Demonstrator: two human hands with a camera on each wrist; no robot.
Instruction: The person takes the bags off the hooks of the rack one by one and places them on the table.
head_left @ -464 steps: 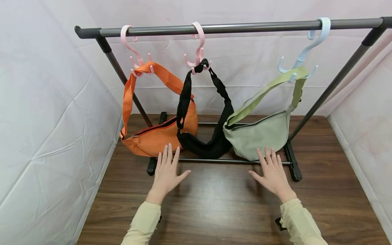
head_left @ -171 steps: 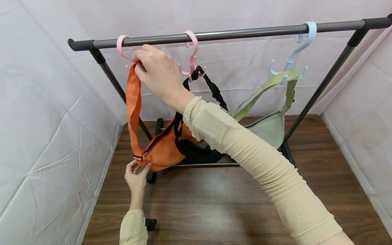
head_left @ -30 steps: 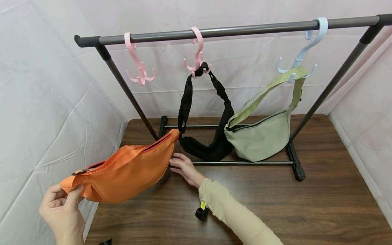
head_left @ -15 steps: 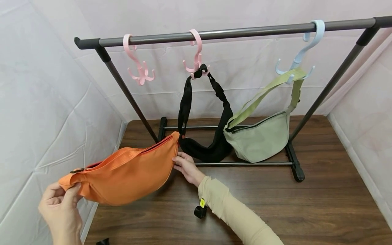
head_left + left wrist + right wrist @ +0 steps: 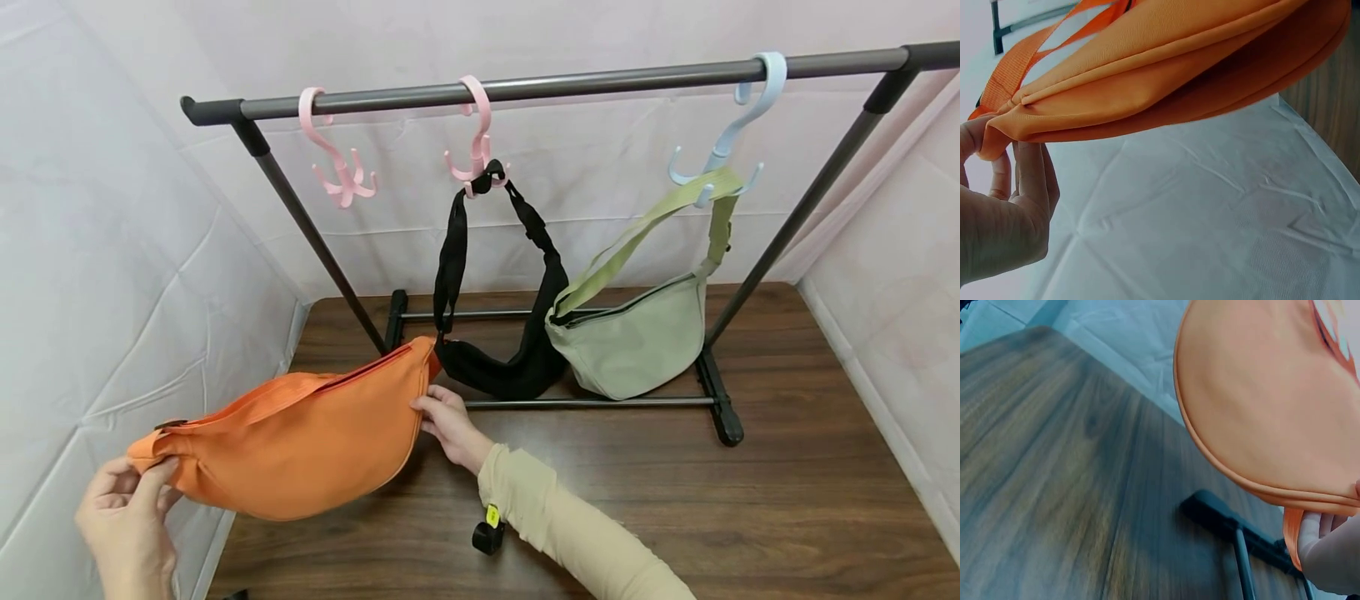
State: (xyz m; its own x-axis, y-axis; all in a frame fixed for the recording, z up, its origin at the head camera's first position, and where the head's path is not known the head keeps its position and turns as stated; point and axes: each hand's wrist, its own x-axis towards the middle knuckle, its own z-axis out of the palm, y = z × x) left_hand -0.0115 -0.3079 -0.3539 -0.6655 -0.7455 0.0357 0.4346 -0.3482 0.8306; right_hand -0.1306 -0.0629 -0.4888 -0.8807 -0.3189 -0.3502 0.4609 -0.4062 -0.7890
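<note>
This step looks like holding up the orange bag (image 5: 300,446) (lower than a bare pink hook (image 5: 346,185)), left hand (image 5: 127,521) pinching one end, right hand (image 5: 453,427) the other, so any move likely needs two snug grips.

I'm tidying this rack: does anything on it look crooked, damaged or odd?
Slightly: the black bag hangs by a strap bunched up at its pink hook rather than lying flat, and the green bag tilts, its right end higher. I see no spills or damage; the orange bag is being held.
</note>
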